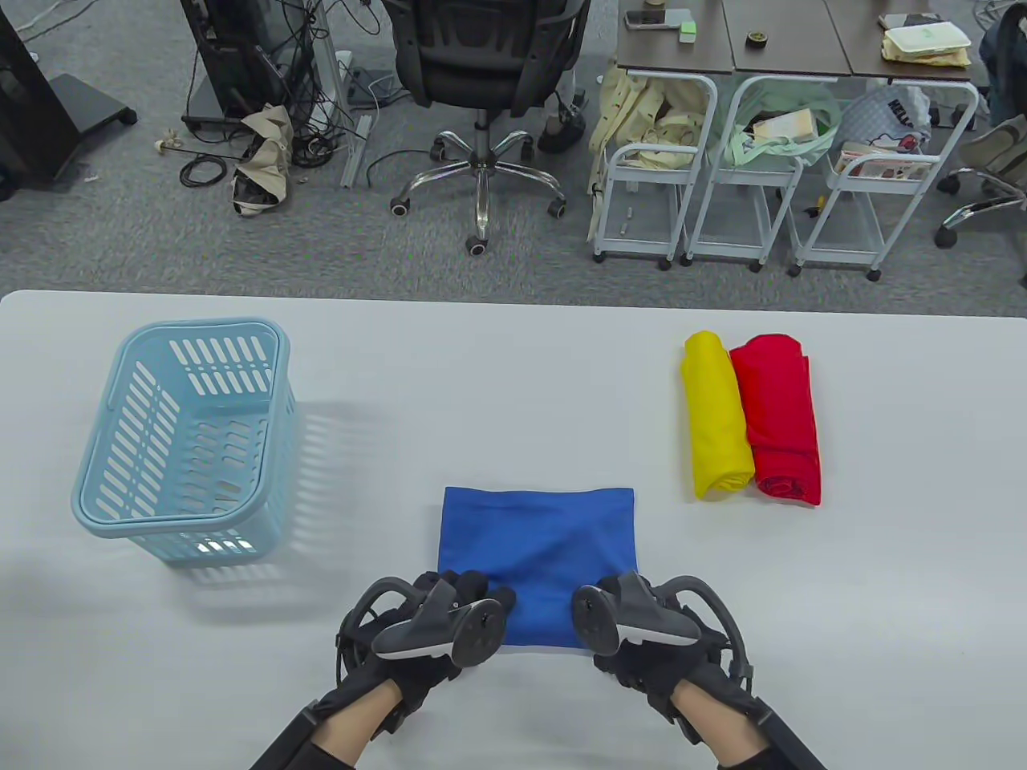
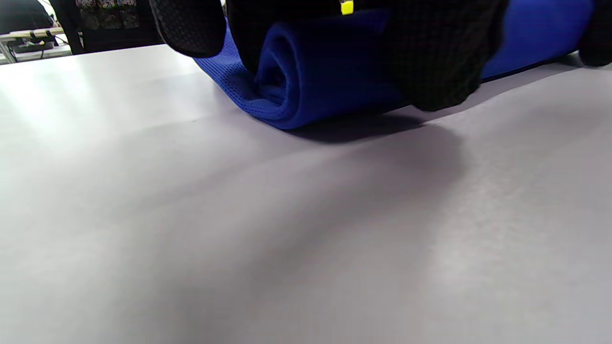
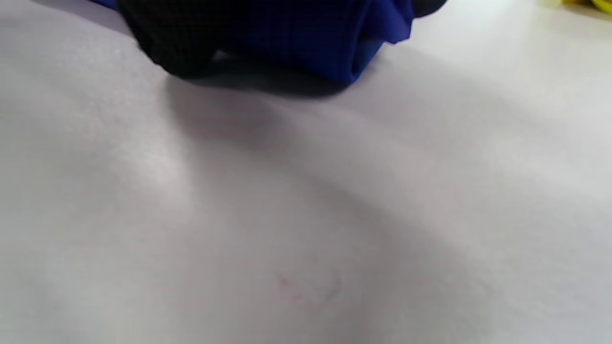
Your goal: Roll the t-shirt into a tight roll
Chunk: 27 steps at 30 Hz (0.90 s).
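Where the white counter [image 1: 513, 361] carries everything, a light-blue basket [image 1: 188, 437] sits far left. Blue t-shirt [image 1: 541, 545] lies near the front edge, centre, its near end rolled up. Yellow roll [image 1: 714, 417] and red roll [image 1: 778, 421] touch, far right. Left hand [image 1: 429, 626] and right hand [image 1: 642, 630] each grip an end of the rolled part, fingers curled over it.
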Motion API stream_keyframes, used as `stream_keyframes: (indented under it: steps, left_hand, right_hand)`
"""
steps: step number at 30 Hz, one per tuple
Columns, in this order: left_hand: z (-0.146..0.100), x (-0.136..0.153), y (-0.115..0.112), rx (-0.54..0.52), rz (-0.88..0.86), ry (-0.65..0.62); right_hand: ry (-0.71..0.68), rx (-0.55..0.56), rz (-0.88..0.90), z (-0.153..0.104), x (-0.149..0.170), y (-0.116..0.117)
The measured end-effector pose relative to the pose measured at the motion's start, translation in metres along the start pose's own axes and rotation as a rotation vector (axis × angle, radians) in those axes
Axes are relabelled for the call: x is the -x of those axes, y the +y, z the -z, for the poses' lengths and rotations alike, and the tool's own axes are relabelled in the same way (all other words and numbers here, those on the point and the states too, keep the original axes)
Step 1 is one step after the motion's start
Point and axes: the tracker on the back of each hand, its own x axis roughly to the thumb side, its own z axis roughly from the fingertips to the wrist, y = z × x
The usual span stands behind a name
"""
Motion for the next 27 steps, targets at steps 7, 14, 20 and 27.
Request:
stream_keyframes:
  steps: [7, 14, 20, 27]
  left_hand:
    - [-0.002, 0.02, 0.007, -0.037, -0.126, 0.031]
    - [-0.005, 0.046, 0.001, -0.01, -0.433, 0.043]
    - [-0.014, 0.05, 0.011, -0.094, -0.024, 0.239]
    - [-0.013, 0.012, 0.013, -0.11, -0.225, -0.032]
  right_hand:
    - [-0.09, -0.001, 0.295, -0.002, 0.03, -0.011]
    - [-0.045, -0.128, 0.546, -0.001, 0.053, 0.003]
    - [0.007, -0.121, 0.523, 0.0, 0.053, 0.003]
    - [0.01, -0.12, 0.523, 0.0, 0.053, 0.004]
